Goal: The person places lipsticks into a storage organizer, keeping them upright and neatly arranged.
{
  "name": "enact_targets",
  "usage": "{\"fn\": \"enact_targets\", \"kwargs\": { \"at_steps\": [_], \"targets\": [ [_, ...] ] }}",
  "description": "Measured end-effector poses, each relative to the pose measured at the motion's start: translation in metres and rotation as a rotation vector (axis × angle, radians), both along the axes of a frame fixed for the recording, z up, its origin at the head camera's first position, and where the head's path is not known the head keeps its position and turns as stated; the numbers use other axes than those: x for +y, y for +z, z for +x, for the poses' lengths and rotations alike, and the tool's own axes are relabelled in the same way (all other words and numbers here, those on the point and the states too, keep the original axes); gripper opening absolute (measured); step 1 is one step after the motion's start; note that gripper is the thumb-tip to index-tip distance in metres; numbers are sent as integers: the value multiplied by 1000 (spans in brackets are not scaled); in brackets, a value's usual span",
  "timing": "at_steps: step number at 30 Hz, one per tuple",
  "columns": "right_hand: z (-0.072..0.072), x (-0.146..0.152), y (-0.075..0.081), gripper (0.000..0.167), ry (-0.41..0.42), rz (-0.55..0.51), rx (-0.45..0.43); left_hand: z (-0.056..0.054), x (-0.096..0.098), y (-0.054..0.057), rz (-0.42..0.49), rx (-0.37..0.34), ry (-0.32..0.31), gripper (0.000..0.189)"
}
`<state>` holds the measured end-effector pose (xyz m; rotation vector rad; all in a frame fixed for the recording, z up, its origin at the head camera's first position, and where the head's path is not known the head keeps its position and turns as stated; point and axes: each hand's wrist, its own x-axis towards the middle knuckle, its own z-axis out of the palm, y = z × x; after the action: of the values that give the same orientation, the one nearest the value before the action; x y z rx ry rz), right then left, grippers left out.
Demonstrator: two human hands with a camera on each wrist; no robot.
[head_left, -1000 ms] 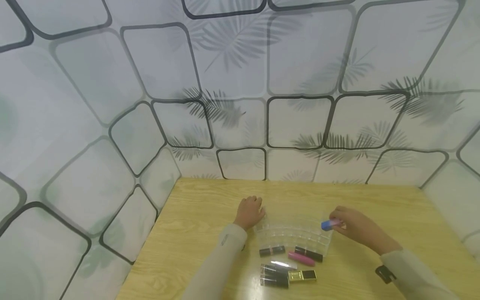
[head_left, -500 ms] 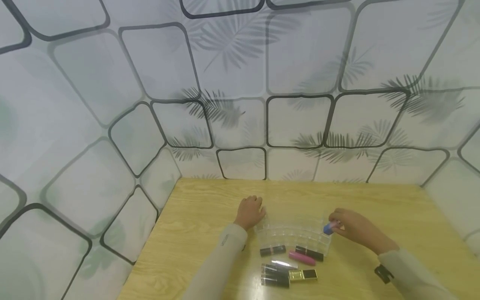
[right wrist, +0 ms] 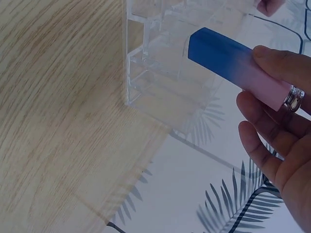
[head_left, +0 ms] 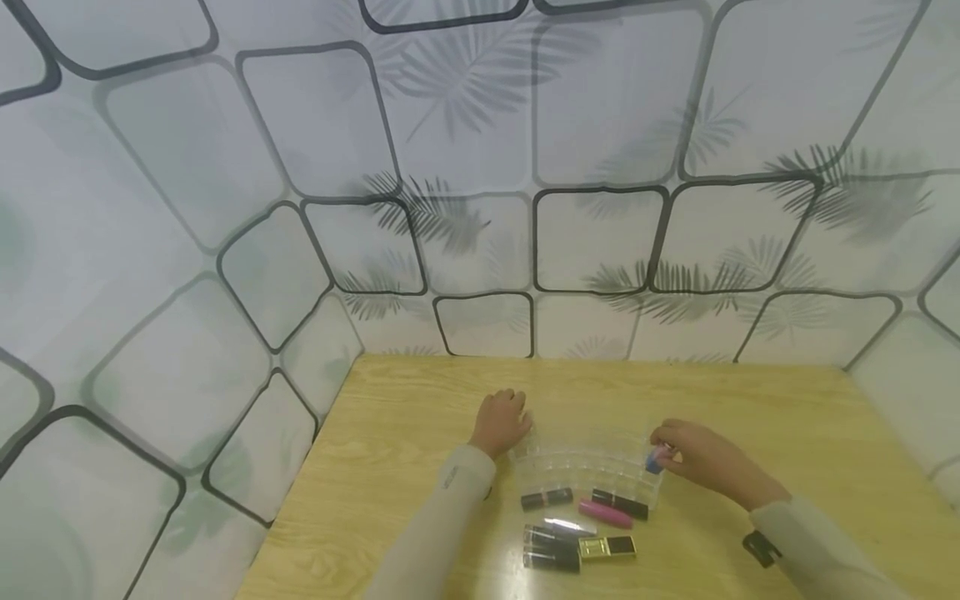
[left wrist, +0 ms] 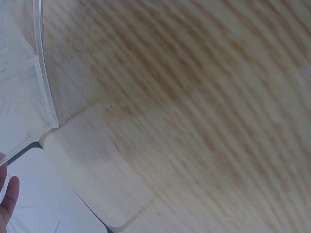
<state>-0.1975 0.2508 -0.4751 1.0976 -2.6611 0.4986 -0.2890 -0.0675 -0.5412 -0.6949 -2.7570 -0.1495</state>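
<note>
In my right hand (head_left: 708,458) I pinch a lipstick tube (right wrist: 228,63) that fades from blue to pink, with a silver band at its pink end. Its blue end tilts down at the right end of a clear lipstick organizer (head_left: 577,461). In the right wrist view, the blue end appears in front of the organizer's clear compartments (right wrist: 160,63). My left hand (head_left: 501,423) grips the organizer's far left corner; only fingertips (left wrist: 8,199) show in the left wrist view, by the panel edge.
In front of the organizer lie a dark lipstick (head_left: 547,499), a black tube (head_left: 621,503) and a pink tube (head_left: 606,513). Nearer are a silver tube (head_left: 570,527), several black tubes (head_left: 551,550) and a gold-and-black lipstick (head_left: 607,547). A patterned wall (head_left: 480,250) stands behind the wooden table (head_left: 390,450).
My right hand has shifted slightly left, and the lipstick tube has turned so its blue end points down at the organizer. My left hand stays at the organizer's corner.
</note>
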Motion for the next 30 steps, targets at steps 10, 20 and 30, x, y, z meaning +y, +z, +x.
{"fn": "enact_targets", "kwargs": {
  "at_steps": [10,20,30],
  "targets": [
    [-4,2,-5,18,-39,9,-16,0,1,0,8,9,-6,14],
    [-1,0,-19,16,-51,-17,-75,2,0,0,7,-13,1,14],
    [1,-3,-27,25,-64,-64,-28,3,1,1,13,-19,9,13]
  ]
}}
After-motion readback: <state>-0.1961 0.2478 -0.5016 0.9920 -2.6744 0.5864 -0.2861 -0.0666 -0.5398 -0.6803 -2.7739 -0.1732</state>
